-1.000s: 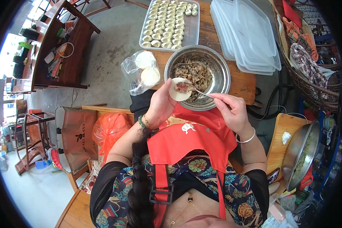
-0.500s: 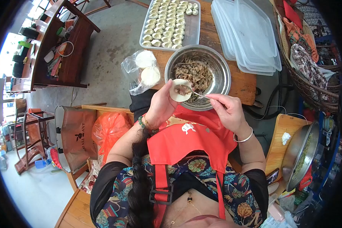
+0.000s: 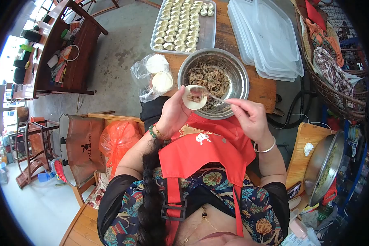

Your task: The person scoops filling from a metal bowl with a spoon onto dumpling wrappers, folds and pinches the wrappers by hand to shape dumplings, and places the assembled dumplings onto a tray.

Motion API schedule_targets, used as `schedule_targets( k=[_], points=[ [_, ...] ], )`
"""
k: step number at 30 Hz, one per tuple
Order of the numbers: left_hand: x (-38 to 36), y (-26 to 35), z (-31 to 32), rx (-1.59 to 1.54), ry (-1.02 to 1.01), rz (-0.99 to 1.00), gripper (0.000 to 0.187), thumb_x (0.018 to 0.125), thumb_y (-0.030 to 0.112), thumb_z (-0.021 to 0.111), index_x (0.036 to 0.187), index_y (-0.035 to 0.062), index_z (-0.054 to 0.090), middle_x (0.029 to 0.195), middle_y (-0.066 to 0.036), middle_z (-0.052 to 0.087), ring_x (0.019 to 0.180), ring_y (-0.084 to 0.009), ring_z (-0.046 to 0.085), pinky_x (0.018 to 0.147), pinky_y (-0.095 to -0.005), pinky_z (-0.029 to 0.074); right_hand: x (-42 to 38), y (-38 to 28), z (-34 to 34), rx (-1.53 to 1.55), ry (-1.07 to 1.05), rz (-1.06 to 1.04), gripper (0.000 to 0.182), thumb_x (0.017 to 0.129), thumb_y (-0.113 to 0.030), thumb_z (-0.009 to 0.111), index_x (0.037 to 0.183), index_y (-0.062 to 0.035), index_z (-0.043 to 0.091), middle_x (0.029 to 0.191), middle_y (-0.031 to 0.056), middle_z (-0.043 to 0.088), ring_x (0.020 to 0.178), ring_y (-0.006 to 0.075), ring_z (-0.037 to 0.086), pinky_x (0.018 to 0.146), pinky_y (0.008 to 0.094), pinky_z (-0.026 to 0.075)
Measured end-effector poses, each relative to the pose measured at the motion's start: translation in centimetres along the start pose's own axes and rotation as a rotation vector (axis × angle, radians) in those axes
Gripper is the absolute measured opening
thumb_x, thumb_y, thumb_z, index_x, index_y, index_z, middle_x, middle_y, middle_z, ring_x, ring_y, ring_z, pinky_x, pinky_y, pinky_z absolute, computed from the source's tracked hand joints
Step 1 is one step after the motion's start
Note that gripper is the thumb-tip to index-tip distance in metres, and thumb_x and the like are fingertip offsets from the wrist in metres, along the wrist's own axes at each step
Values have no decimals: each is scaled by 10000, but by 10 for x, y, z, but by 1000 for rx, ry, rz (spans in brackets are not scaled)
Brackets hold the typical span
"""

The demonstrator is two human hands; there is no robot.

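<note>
Your left hand (image 3: 174, 111) holds the round wrapper (image 3: 194, 106) by the rim of the metal bowl (image 3: 236, 85), and your right hand (image 3: 250, 117) grips the spoon (image 3: 219, 99), seemingly placing filling (image 3: 195, 99) (so I judge), which next calls for light pressure and a steady palm.

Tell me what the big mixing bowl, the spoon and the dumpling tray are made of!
The mixing bowl looks like smooth steel: it's silvery with bright shiny spots.
The spoon is probably metal too, since its thin handle looks grey, but it's blurry.
The tray seems to be smooth plastic, cloudy and see-through.
</note>
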State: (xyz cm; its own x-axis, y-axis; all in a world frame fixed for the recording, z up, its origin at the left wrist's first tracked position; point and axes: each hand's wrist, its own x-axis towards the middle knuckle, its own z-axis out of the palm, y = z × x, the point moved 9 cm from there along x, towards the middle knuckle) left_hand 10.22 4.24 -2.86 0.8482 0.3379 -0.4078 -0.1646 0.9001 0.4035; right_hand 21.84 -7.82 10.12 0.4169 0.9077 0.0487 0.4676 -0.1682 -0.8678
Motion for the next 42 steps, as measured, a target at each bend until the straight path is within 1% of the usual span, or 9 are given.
schedule_targets(
  k=[5, 7, 13, 17, 20, 23, 27, 36, 42],
  points=[
    [1, 3, -12, -11, 41, 4, 505, 1072, 295, 263, 1347, -96, 424, 1352, -235, 524, 1255, -371, 524, 1108, -432, 399, 6, -11, -19, -292, 132, -98, 180, 898, -58, 606, 1044, 10, 685, 796, 170, 686, 696, 265, 686, 611, 343, 520],
    [-2, 6, -4, -2, -9, -7, 485, 1068, 308, 295, 1324, -71, 456, 1313, -186, 565, 1215, -286, 561, 1074, -404, 424, 6, -4, -10, -425, 128, -152, 185, 881, -51, 605, 1041, 7, 679, 780, 167, 676, 688, 283, 678, 599, 364, 520],
    [-6, 9, 4, -52, -33, -19, 519, 1071, 299, 257, 1343, -114, 416, 1343, -251, 522, 1266, -393, 509, 1110, -443, 399, 3, 49, 58, -762, -151, -214, 318, 848, -126, 617, 1113, 49, 602, 704, 138, 602, 649, 294, 633, 593, 387, 522],
    [-5, 7, 3, -68, -15, -46, 518, 1072, 297, 253, 1347, -112, 412, 1350, -250, 515, 1269, -393, 506, 1108, -441, 405, 0, 39, 59, -749, -219, -142, 422, 854, -232, 657, 1143, 68, 585, 868, 151, 606, 811, 296, 626, 710, 391, 521],
    [-6, 6, 6, -56, -24, -60, 513, 1072, 300, 254, 1351, -100, 413, 1352, -240, 515, 1258, -384, 517, 1098, -440, 418, 5, -5, 42, -673, -83, -311, 500, 817, -287, 706, 1184, 31, 586, 1072, 147, 557, 994, 301, 564, 853, 411, 479],
    [-8, 1, 2, -52, 35, -75, 503, 1074, 305, 257, 1350, -80, 425, 1346, -224, 523, 1245, -352, 535, 1076, -436, 442, 4, -31, 43, -459, -24, -488, 395, 760, -190, 744, 1134, -98, 654, 1214, 105, 531, 1087, 291, 520, 918, 421, 437],
    [-15, -8, 19, -16, -104, -150, 485, 1074, 326, 277, 1321, -51, 455, 1298, -179, 559, 1184, -284, 582, 1036, -418, 476, 7, -31, 54, -435, 20, -592, 147, 767, -110, 710, 910, -80, 691, 1193, 80, 564, 1095, 284, 520, 936, 414, 427],
    [-18, -20, 22, -17, -158, -186, 497, 1071, 376, 298, 1320, -22, 462, 1280, -158, 571, 1204, -259, 569, 1059, -418, 459, 29, -10, 43, -256, 161, -410, 103, 795, -75, 711, 867, -36, 647, 1084, 110, 635, 1090, 307, 546, 940, 425, 430],
    [-20, -20, 24, 497, -201, -121, 387, 1034, 234, 487, 1302, -45, 493, 1311, -132, 558, 1215, -218, 565, 1035, -347, 487, 28, 5, 47, -181, 139, -344, 105, 805, -54, 700, 880, -37, 629, 925, 115, 645, 919, 298, 611, 847, 416, 468]
  ],
)
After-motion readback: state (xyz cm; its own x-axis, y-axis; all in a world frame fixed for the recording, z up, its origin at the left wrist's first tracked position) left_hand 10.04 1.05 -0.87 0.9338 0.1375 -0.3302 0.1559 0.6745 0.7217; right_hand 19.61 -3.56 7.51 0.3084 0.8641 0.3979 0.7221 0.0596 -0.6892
